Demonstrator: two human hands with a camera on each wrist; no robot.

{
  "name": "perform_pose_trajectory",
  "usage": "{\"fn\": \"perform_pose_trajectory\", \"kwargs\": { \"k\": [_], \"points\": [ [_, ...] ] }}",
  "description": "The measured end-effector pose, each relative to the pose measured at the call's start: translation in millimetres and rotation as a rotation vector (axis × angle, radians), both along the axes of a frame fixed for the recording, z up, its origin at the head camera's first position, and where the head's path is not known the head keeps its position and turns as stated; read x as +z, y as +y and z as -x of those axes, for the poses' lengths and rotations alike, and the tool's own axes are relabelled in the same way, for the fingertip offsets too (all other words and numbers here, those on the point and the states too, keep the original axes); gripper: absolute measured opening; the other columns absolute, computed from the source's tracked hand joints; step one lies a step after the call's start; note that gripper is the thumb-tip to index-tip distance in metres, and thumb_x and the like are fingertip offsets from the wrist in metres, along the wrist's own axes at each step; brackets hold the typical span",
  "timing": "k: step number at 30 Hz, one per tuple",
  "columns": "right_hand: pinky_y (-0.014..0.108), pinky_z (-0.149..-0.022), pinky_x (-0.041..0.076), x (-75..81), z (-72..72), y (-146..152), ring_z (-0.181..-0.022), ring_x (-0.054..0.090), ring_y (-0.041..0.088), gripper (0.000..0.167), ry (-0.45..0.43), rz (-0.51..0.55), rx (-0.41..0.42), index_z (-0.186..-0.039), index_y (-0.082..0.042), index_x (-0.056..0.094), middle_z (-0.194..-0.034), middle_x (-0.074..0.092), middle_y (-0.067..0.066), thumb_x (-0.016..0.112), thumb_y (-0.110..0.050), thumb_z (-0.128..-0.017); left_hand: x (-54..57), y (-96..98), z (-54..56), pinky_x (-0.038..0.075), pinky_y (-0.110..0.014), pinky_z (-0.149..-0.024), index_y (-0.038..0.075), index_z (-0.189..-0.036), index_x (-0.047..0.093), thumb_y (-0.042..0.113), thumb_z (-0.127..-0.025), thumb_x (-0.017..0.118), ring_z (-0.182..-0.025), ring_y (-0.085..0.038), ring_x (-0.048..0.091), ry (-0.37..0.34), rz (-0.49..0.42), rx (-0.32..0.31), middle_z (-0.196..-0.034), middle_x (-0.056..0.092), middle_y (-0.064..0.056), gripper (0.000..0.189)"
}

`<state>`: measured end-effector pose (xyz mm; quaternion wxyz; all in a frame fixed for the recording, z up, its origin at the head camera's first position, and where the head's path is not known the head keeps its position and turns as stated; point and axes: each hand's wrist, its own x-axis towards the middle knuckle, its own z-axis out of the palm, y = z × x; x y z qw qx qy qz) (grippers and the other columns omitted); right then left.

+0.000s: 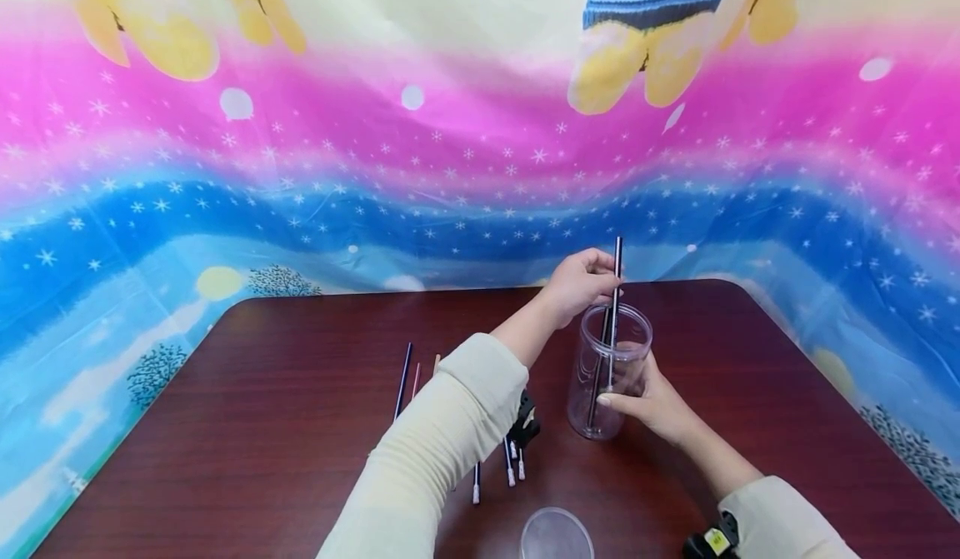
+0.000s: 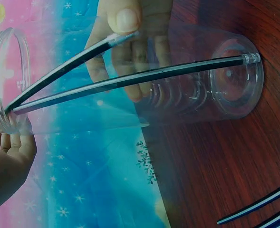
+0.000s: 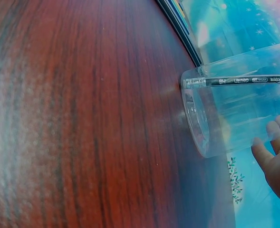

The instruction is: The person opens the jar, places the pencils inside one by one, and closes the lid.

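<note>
Upright on the table is a clear plastic jar (image 1: pixel 588 401) with no lid on its mouth. My right hand (image 1: pixel 652 396) grips it by the side, thumb toward me. Over the rim, my left hand (image 1: pixel 585 284) pinches a dark pencil (image 1: pixel 618 263) near its top; its eraser end hangs inside the jar, above the base. Another dark pencil (image 2: pixel 130 78) stands tilted in the jar, eraser end down at the base. In the left wrist view my left hand (image 2: pixel 9 166) is at the jar's mouth, its fingertips partly hidden behind the rim.
Several pencils (image 1: pixel 476 484) lie left of the jar, partly hidden under my left forearm. A round clear lid (image 1: pixel 557 534) lies at the front of the table. The brown table (image 1: pixel 300 392) backs onto a printed cloth (image 1: pixel 480 167).
</note>
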<state>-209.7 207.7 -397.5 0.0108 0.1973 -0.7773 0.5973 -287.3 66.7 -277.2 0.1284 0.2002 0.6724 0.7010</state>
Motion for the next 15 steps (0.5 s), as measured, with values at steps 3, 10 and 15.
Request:
{"fn": "perform_pose_trajectory", "kwargs": {
  "k": [3, 10, 15],
  "points": [
    [0.023, -0.074, 0.045, -0.4, -0.2, 0.5, -0.098, 0.047, 0.041, 0.068, -0.009, -0.010, -0.019, -0.123, -0.003, 0.014, -0.118, 0.039, 0.030, 0.062, -0.001, -0.075, -0.2, -2.2, -1.1, 0.049, -0.027, -0.067, -0.009, -0.098, 0.052, -0.005, -0.081, 0.053, -0.078, -0.020, 0.057, -0.009, -0.018, -0.009, -0.091, 0.057, -0.016, 0.017],
    [0.024, -0.075, 0.045, -0.2, -0.4, 0.0, -0.098, 0.051, 0.027, 0.067, 0.001, 0.001, -0.008, -0.123, -0.004, 0.015, -0.118, 0.041, 0.029, 0.062, 0.000, -0.075, -1.7, -4.7, -2.4, 0.049, -0.027, -0.067, -0.008, -0.097, 0.053, -0.004, -0.081, 0.053, -0.070, -0.013, 0.055, 0.022, -0.022, -0.007, -0.087, 0.057, -0.014, 0.017],
    [0.022, -0.077, 0.044, -0.9, 0.9, 0.5, -0.099, 0.051, 0.013, 0.067, 0.006, 0.012, -0.001, -0.123, -0.003, 0.015, -0.120, 0.039, 0.030, 0.062, 0.001, -0.075, -4.8, -3.3, 0.5, 0.048, -0.025, -0.066, -0.004, -0.097, 0.055, -0.001, -0.080, 0.056, -0.069, -0.011, 0.054, 0.037, 0.010, -0.008, -0.077, 0.054, -0.002, 0.017]
  ]
}}
